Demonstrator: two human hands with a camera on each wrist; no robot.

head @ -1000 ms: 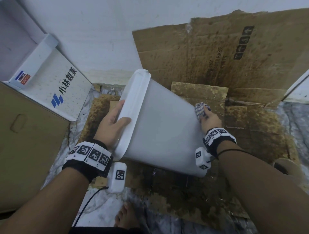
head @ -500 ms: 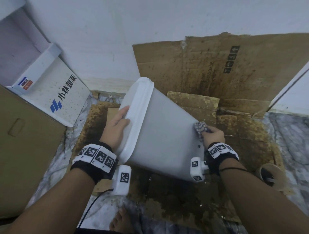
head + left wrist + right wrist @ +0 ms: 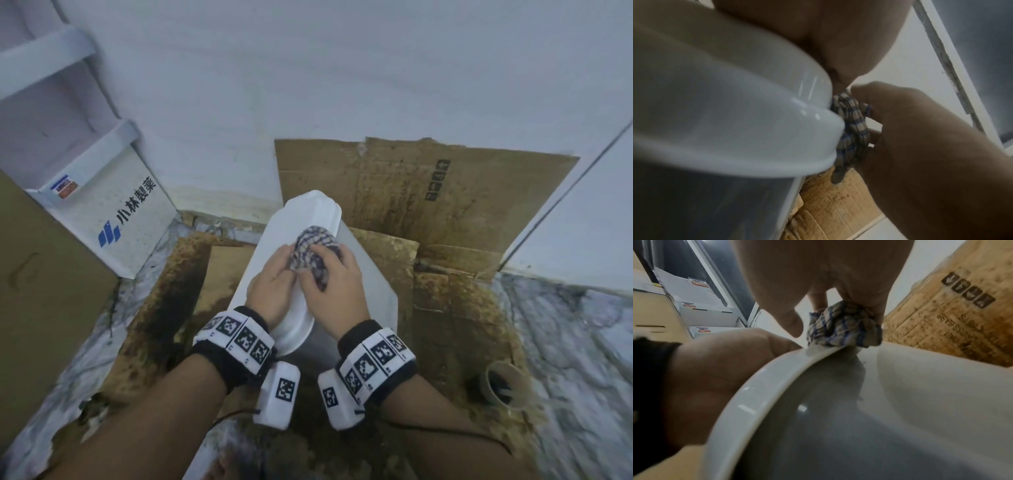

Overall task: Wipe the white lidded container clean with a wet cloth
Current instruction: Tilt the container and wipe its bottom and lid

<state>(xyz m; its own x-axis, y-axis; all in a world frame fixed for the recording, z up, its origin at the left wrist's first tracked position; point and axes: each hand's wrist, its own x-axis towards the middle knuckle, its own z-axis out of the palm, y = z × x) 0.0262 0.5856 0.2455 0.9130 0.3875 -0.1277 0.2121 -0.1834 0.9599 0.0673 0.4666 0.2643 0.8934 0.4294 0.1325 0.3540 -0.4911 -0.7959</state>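
The white lidded container (image 3: 373, 291) stands tilted on stained cardboard, its lid (image 3: 308, 212) turned up and to the left. My left hand (image 3: 274, 284) lies flat against the lid's face, fingers pointing at the cloth. Just right of it, my right hand (image 3: 337, 284) grips a bunched blue-checked cloth (image 3: 313, 253) and presses it onto the lid's rim. The left wrist view shows the cloth (image 3: 853, 129) wedged against the lid edge (image 3: 735, 113). In the right wrist view the cloth (image 3: 842, 327) sits on the rim (image 3: 760, 386) under my fingers.
A white box with a blue logo (image 3: 113, 219) and a brown carton (image 3: 44, 291) stand at the left. Stained cardboard (image 3: 411, 192) leans on the wall behind. A paper cup (image 3: 503, 387) lies at the right. My bare foot (image 3: 222, 469) is below.
My right hand has carried the cloth from the container's far side up to the lid rim, beside my left hand. The left hand shifted from gripping the rim onto the lid's face.
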